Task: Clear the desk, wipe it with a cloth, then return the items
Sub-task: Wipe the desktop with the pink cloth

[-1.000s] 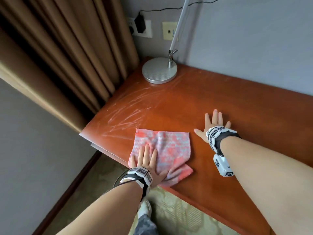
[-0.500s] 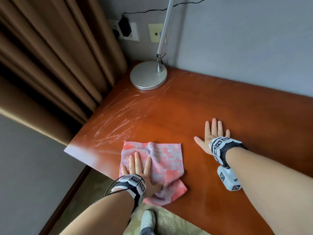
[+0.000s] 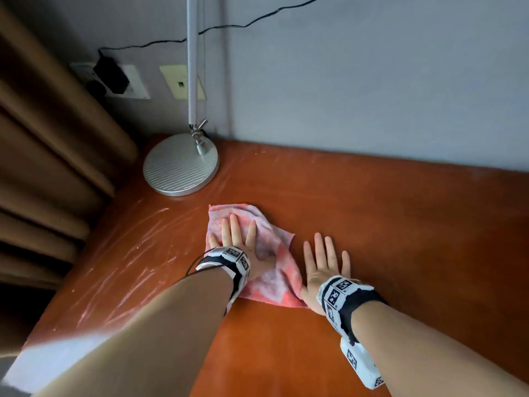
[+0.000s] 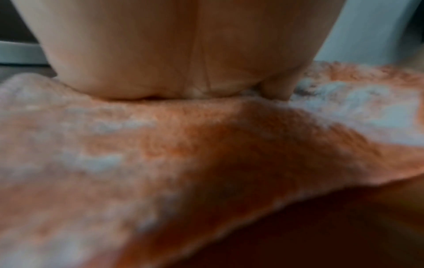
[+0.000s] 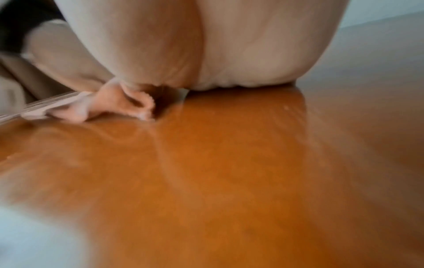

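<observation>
On the orange-brown desk, just in front of the round lamp base, the pink-and-grey cloth was pressed flat under the left hand. That hand's fingers were straight and spread, so the cloth was pinned by palm pressure and nothing was grasped. The right hand was laid flat on bare wood just beside the cloth, fingers extended, holding nothing; the base of its thumb appeared to touch the cloth's near corner, though contact could not be confirmed from the blurred right wrist view.

The wiping step was judged to be in hand. It would be done well if even palm pressure were kept, strokes were overlapped, and the streaked patch toward the curtain side were covered. The cloth should be carried round the lamp base without bumping it, and its bunched edge kept from folding under. The right hand was best used as a brace only.

Compared with the earlier frames, the cloth and left hand had been moved from the desk's near edge toward the lamp and wall. The right hand, set well apart from the cloth before, now lay against it. The view had also been shifted forward over the desk.
</observation>
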The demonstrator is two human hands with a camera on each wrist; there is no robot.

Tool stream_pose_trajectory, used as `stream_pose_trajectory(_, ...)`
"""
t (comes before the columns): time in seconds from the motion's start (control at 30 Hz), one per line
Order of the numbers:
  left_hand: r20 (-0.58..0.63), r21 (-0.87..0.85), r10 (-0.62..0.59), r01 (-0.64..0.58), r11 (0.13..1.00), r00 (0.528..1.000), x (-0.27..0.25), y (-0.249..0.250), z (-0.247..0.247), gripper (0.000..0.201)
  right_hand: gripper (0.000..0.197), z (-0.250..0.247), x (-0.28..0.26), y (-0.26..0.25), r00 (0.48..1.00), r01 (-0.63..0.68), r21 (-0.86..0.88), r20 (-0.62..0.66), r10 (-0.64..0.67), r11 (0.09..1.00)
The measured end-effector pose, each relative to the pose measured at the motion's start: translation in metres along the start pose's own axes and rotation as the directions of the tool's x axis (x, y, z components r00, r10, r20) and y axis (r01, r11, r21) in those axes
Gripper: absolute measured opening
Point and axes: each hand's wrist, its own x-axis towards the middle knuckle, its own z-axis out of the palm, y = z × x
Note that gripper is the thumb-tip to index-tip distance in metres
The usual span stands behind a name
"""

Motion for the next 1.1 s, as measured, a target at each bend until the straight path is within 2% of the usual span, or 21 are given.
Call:
stream_pose_trajectory(0.07, -0.17, -0.013, 0.021, -0.024, 1.0, 0.985, 0.033, 0.009, -0.011, 0.09, 0.094, -0.002, 0.002, 0.001, 0.999, 0.028, -0.022, 0.045, -0.027, 0.999)
stream_pose_trajectory(0.17, -0.054, -0.013, 0.024, -0.025, 1.0, 0.998, 0.091, 0.026, -0.031, 0.095, 0.084, -0.008, 0.003, 0.006, 0.988, 0.062, -0.004, 0.139, -0.061, 0.998)
stream_pose_trajectory(0.33, -0.051, -0.039, 0.072, -0.074, 0.997, 0.996, 0.162, 0.058, -0.058, 0.104, 0.088, -0.007, 0.003, 0.01, 0.986, 0.066, 0.019, 0.152, -0.068, 0.998)
stream_pose_trajectory(0.5, -0.083, -0.008, 0.153, -0.154, 0.988, 0.985, 0.187, 0.096, -0.079, 0.108, 0.088, -0.012, 0.0, 0.01, 0.983, 0.068, 0.05, 0.169, -0.076, 0.996)
stream_pose_trajectory(0.6, -0.12, 0.053, 0.265, -0.261, 0.964, 0.957, 0.195, 0.125, -0.08, 0.109, 0.088, -0.015, 0.0, 0.011, 0.981, 0.07, 0.049, 0.18, -0.078, 0.996)
stream_pose_trajectory(0.8, 0.004, 0.156, 0.446, -0.441, 0.884, 0.895, 0.19, 0.171, -0.071, 0.12, 0.089, -0.012, 0.001, 0.01, 0.98, 0.05, 0.035, 0.19, -0.056, 0.998)
stream_pose_trajectory(0.93, 0.086, 0.222, 0.523, -0.528, 0.819, 0.848, 0.189, 0.156, -0.072, 0.105, 0.089, -0.013, 0.001, 0.008, 0.98, 0.026, 0.009, 0.198, -0.028, 1.0)
stream_pose_trajectory(1.0, 0.07, 0.212, 0.484, -0.487, 0.847, 0.872, 0.196, 0.13, -0.08, 0.105, 0.09, -0.013, 0.002, 0.007, 0.98, 0.016, 0.0, 0.199, -0.016, 1.0)
stream_pose_trajectory(1.1, 0.024, 0.195, 0.338, -0.336, 0.922, 0.941, 0.204, 0.076, -0.087, 0.1, 0.089, -0.009, 0.004, 0.008, 0.981, 0.011, -0.013, 0.196, -0.009, 1.0)
